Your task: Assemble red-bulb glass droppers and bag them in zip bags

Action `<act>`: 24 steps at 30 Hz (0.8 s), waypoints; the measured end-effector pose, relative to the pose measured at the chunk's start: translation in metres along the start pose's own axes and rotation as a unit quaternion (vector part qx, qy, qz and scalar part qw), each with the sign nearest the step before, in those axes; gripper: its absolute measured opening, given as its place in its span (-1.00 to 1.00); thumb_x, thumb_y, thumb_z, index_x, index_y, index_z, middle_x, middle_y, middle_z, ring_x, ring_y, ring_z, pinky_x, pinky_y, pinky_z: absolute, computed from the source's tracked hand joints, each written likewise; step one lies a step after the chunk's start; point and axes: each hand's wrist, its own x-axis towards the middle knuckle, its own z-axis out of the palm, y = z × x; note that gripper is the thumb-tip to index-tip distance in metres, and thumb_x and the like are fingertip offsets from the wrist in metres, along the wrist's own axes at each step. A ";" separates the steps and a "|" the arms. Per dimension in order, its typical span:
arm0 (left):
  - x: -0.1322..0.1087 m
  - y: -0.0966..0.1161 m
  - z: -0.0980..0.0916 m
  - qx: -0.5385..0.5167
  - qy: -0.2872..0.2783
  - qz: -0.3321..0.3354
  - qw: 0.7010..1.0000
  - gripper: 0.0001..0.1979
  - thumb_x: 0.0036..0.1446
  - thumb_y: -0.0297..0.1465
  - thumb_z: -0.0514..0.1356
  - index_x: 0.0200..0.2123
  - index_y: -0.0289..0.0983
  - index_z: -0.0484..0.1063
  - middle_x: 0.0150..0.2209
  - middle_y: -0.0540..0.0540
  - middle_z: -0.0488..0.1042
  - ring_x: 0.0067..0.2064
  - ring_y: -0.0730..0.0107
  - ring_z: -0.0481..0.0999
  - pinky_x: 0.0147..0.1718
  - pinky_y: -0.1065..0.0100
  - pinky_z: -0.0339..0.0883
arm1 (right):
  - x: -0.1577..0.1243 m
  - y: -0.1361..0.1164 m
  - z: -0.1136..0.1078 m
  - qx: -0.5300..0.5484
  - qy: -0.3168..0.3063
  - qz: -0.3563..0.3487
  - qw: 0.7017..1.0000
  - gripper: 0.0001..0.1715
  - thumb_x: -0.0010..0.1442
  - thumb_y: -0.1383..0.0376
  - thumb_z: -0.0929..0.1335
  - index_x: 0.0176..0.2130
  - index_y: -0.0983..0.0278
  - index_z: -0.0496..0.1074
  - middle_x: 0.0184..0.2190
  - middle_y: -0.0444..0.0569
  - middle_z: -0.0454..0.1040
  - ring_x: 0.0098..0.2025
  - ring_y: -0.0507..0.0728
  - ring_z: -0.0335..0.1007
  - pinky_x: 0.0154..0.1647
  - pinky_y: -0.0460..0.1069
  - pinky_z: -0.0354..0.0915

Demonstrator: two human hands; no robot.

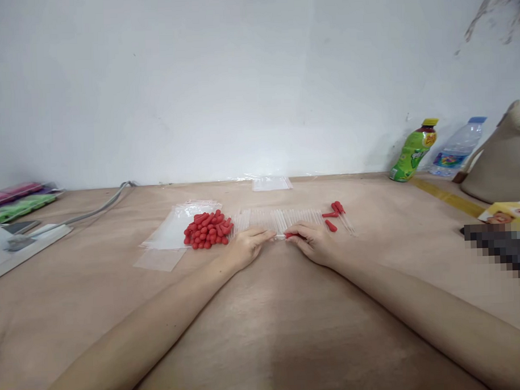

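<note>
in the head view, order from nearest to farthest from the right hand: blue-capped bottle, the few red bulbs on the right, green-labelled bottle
1. Few red bulbs: just beyond the right hand, slightly rightward.
2. Green-labelled bottle: far back, on the right.
3. Blue-capped bottle: farther right again.

Pale wall (196, 89) (smudged top right), brown tabletop (247, 326).

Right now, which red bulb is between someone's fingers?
The red bulb pinched in the right hand, beside a clear tube; the others are piled left of the left hand or lie farther right.
</note>
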 end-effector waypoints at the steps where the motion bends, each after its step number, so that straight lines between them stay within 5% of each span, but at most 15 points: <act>1: 0.000 0.001 0.000 0.004 0.001 0.009 1.000 -0.74 0.12 -0.58 0.00 -0.16 -0.32 0.38 -0.34 -0.10 0.49 -0.32 0.44 0.46 -0.32 0.41 0.38 | 0.000 0.000 0.000 0.002 0.001 -0.005 1.000 -0.83 0.16 0.39 0.21 -0.28 0.28 0.38 -0.38 -0.02 0.43 -0.35 0.04 0.34 -0.35 -0.06 0.29; 10: -0.001 0.004 -0.003 0.044 -0.011 0.035 0.998 -0.71 0.12 -0.60 -0.05 -0.13 -0.32 0.34 -0.36 -0.08 0.48 -0.33 0.42 0.45 -0.36 0.40 0.38 | -0.003 0.001 0.000 -0.015 0.005 -0.047 0.999 -0.82 0.16 0.39 0.20 -0.28 0.28 0.36 -0.40 -0.02 0.42 -0.38 0.03 0.34 -0.37 -0.06 0.31; 20: 0.001 0.013 -0.005 0.190 -0.084 0.040 0.977 -0.74 0.18 -0.53 -0.07 -0.15 -0.33 0.34 -0.38 -0.10 0.44 -0.36 0.37 0.41 -0.41 0.38 0.32 | -0.006 0.003 0.001 -0.172 -0.018 -0.076 0.982 -0.77 0.19 0.32 0.18 -0.37 0.29 0.39 -0.50 -0.01 0.41 -0.45 0.05 0.31 -0.44 -0.05 0.28; 24: 0.002 0.012 -0.002 0.144 -0.061 0.010 0.988 -0.75 0.19 -0.51 -0.07 -0.15 -0.31 0.35 -0.35 -0.11 0.44 -0.32 0.38 0.41 -0.36 0.38 0.33 | -0.004 0.002 0.000 -0.132 -0.010 -0.048 0.990 -0.82 0.16 0.31 0.23 -0.37 0.29 0.39 -0.50 -0.04 0.40 -0.46 0.04 0.31 -0.46 -0.07 0.27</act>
